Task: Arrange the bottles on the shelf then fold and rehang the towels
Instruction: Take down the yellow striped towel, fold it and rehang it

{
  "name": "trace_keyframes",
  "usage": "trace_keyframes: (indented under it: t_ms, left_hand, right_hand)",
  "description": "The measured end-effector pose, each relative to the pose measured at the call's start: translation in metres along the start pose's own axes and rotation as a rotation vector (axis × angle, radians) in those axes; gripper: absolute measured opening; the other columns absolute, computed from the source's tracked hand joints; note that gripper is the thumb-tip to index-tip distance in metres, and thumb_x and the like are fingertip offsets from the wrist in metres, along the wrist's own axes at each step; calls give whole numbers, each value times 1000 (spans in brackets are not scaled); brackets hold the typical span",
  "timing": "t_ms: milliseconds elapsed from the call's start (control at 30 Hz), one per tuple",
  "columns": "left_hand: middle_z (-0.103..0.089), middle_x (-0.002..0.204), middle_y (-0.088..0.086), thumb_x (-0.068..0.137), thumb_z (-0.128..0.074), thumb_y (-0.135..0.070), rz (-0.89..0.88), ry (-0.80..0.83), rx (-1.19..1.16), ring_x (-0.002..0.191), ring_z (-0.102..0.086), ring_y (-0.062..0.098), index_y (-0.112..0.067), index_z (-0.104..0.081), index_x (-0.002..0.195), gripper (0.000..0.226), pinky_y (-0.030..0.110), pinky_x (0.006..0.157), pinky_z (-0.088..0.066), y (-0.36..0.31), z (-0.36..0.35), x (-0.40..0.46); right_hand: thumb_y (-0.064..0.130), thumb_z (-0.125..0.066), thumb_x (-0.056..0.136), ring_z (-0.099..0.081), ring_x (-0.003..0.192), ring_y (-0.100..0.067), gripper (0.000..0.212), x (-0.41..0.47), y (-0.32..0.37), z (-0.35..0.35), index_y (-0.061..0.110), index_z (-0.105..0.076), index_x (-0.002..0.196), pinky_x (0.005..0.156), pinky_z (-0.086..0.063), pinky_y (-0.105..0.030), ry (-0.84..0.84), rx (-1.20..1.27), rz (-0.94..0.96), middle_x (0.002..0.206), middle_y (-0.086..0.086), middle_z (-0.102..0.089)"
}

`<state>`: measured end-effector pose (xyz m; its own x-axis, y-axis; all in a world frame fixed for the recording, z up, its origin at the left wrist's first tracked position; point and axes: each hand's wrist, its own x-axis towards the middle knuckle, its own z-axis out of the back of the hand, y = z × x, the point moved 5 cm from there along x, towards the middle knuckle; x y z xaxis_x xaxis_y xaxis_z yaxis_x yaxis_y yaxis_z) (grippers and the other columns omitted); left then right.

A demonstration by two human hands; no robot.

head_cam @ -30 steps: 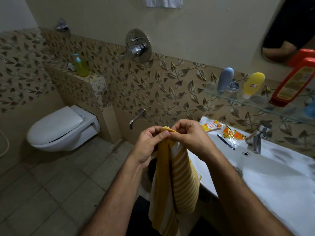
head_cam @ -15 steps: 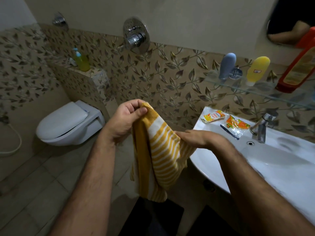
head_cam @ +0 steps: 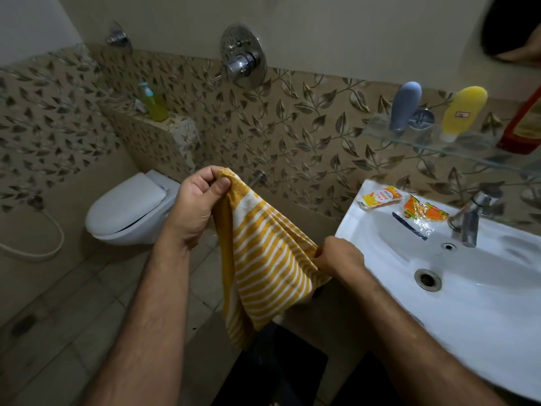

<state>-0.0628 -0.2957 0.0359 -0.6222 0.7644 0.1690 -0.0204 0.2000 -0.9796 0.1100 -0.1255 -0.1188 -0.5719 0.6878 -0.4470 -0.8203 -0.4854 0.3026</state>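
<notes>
A yellow-and-white striped towel point(head_cam: 263, 259) hangs folded in mid-air off the sink's left edge, while on the glass shelf point(head_cam: 415, 142) stand three bottles — grey point(head_cam: 405, 105), yellow point(head_cam: 462, 111), red point(head_cam: 524, 127) — from its left end rightward.

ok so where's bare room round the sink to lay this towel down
The sink rim's near left edge, beside the right hand, is bare, as is the basin around the drain. The back corner is crowded: sachets sit left of the tap. Both hands hold the towel.
</notes>
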Motion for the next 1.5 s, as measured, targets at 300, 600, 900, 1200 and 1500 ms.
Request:
trace_keyframes:
  t_ms: [300, 600, 900, 1200, 1500]
  left_hand:
    - [-71, 75, -7, 64, -83, -49, -67, -116, -43, 71, -65, 5, -23, -72, 82, 33, 17, 68, -55, -8, 37, 0]
    - [-69, 72, -12, 86, -62, -26, -104, -380, -11, 72, -62, 1, -19, -63, 91, 8, 16, 72, -54, 9, 109, -5]
    - [-66, 85, -5, 94, -62, -23, -184, -535, 291, 78, -62, -2, -26, -64, 88, 7, 18, 75, -50, -5, 151, 2]
    - [-66, 79, 1, 96, -58, -31, -172, -645, 291, 56, -60, 6, -20, -60, 96, 11, 16, 43, -43, -9, 149, 6]
    - [-66, 85, -3, 98, -55, -29, -162, -670, 279, 67, -65, 8, -16, -57, 107, 17, 23, 53, -56, -26, 145, 1]
  right_hand:
    - [39, -63, 86, -65, 88, -21, 24, 6, -11, 12, 18, -61, 98, 72, -53, -31, -65, 4, -138, 97, -3, -67]
    - [-1, -41, 89, -57, 43, -17, 22, -14, 2, 104, -2, -62, 97, 41, -27, -20, -4, 590, -52, 70, -18, -70]
    - [5, -44, 99, -51, 37, -6, 23, -68, 41, 176, 7, -67, 103, 33, -26, -13, -54, 1030, 232, 60, -8, -64]
    - [8, -41, 99, -57, 40, -9, 23, -83, 63, 187, 3, -62, 103, 38, -33, -17, -102, 876, 92, 56, -5, -68]
    - [17, -34, 101, -68, 50, -14, 27, -92, 74, 187, 8, -55, 88, 51, -37, -24, -96, 1052, 47, 65, -9, -73]
